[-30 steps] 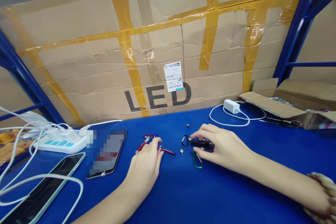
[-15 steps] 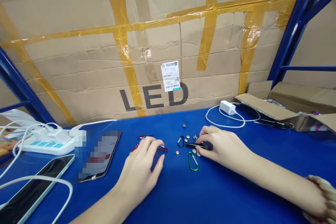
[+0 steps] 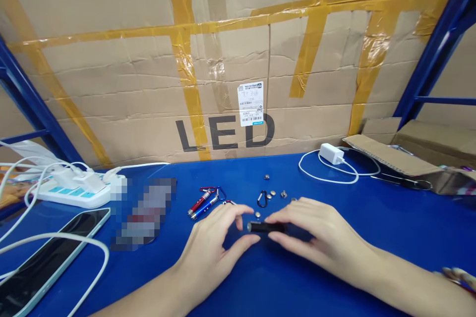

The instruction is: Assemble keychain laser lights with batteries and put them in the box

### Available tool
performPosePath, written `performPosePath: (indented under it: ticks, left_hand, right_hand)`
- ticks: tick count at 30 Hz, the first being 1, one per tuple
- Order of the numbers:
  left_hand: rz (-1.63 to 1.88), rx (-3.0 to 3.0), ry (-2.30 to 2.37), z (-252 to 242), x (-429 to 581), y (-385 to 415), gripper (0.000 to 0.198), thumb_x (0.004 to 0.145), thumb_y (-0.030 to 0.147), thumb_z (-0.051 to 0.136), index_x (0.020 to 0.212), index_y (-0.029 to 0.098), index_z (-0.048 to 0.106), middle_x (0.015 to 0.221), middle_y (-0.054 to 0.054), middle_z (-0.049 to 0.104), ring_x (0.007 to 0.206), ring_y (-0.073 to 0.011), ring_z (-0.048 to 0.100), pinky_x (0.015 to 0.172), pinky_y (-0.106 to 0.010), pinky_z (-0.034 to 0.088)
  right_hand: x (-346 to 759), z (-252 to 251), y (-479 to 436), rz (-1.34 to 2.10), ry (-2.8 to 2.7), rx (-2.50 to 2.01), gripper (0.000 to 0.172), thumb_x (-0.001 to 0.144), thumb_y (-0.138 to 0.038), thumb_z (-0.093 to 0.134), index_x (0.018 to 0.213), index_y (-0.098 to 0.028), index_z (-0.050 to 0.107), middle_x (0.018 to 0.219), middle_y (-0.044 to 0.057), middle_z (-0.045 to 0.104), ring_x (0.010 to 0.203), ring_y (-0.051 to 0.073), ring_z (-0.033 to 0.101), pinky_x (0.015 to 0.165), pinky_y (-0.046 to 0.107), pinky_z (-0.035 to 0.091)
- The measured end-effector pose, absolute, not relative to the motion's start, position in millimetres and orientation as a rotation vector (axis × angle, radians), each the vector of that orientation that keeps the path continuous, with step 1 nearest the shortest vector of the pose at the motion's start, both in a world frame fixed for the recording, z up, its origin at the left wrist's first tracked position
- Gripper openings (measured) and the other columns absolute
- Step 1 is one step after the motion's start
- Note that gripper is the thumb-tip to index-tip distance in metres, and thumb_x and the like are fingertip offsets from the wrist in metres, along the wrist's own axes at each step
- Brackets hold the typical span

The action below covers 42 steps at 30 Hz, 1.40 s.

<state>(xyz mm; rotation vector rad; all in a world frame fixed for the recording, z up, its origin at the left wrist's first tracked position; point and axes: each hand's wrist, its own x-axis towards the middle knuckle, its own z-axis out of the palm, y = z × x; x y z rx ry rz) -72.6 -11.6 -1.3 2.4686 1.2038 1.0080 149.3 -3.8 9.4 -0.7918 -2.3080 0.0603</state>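
Note:
My right hand [image 3: 316, 233] pinches a short black tube [image 3: 260, 228] between thumb and fingers, its open-looking end pointing left. My left hand [image 3: 219, 237] is open, thumb and fingers apart around the air just left of that end. Beyond my left hand lie a red mini flashlight [image 3: 199, 203] and a blue mini flashlight [image 3: 205, 207], each with a carabiner clip; another red clip shows partly behind the fingers. A black carabiner [image 3: 262, 199] rests past the tube. Around it are several small silver round pieces, including one silver button-like piece [image 3: 258, 215] close to the tube.
At left are a phone [image 3: 52, 257], a blurred-out device [image 3: 147, 215] and a white power strip [image 3: 78, 190] with cables. A white charger [image 3: 331, 153] with its cord and an open cardboard box [image 3: 394, 158] are at back right. A large taped carton [image 3: 230, 59] stands behind the blue tabletop.
My right hand has drawn the black tube nearer and left. My left hand has come off the flashlights and moved right to the tube's end. The green carabiner is now hidden.

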Motion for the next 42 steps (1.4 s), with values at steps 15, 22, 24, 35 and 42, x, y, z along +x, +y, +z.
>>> performPosePath:
  ticks: [15, 22, 24, 35, 42]
  left_hand:
    - [1.294, 2.472, 0.998, -0.7, -69.9, -13.8, 0.010, 0.086, 0.020, 0.063, 0.092, 0.019, 0.070, 0.079, -0.002, 0.072, 0.071, -0.0145, 0.064, 0.067, -0.022, 0.049]
    - [1.354, 2.366, 1.226, 4.0, -64.5, -15.1, 0.013, 0.079, 0.010, 0.056, 0.082, 0.018, 0.066, 0.071, 0.000, 0.062, 0.052, -0.0097, 0.051, 0.048, -0.019, 0.042]
    - [1.351, 2.365, 1.224, 4.3, -64.2, -15.5, 0.015, 0.079, 0.009, 0.053, 0.082, 0.018, 0.064, 0.070, 0.000, 0.061, 0.054, -0.0098, 0.051, 0.049, -0.018, 0.043]
    - [1.362, 2.534, 0.957, 1.3, -65.9, -19.4, 0.019, 0.071, 0.005, 0.049, 0.079, 0.018, 0.060, 0.062, 0.001, 0.054, 0.052, -0.0101, 0.048, 0.048, -0.019, 0.039]
    - [1.401, 2.642, 0.866, -5.3, -63.8, -17.8, 0.020, 0.068, 0.005, 0.046, 0.077, 0.020, 0.057, 0.055, 0.004, 0.045, 0.046, -0.0098, 0.042, 0.045, -0.020, 0.033]
  right_hand:
    - [145.3, 3.2, -4.1, 0.146, -2.352, -0.965, 0.027, 0.082, -0.029, 0.063, 0.108, -0.026, 0.062, 0.100, 0.003, 0.068, 0.088, 0.018, 0.062, 0.079, 0.033, 0.048]
    - [143.3, 5.9, -5.6, 0.158, -2.510, -1.193, 0.046, 0.081, -0.041, 0.058, 0.125, -0.026, 0.057, 0.130, 0.010, 0.053, 0.119, 0.032, 0.047, 0.095, 0.052, 0.042]
    - [143.8, 6.4, -6.0, 0.185, -2.544, -1.223, 0.051, 0.083, -0.044, 0.055, 0.130, -0.026, 0.052, 0.135, 0.011, 0.048, 0.124, 0.034, 0.042, 0.095, 0.056, 0.041]
    - [144.2, 9.9, -6.3, 0.284, -2.514, -1.206, 0.036, 0.083, -0.039, 0.056, 0.118, -0.030, 0.061, 0.134, 0.008, 0.048, 0.125, 0.033, 0.040, 0.097, 0.055, 0.039]
    - [145.4, 3.7, -4.6, 0.298, -2.465, -1.113, 0.024, 0.085, -0.033, 0.057, 0.107, -0.030, 0.067, 0.124, 0.006, 0.056, 0.117, 0.026, 0.047, 0.098, 0.046, 0.037]
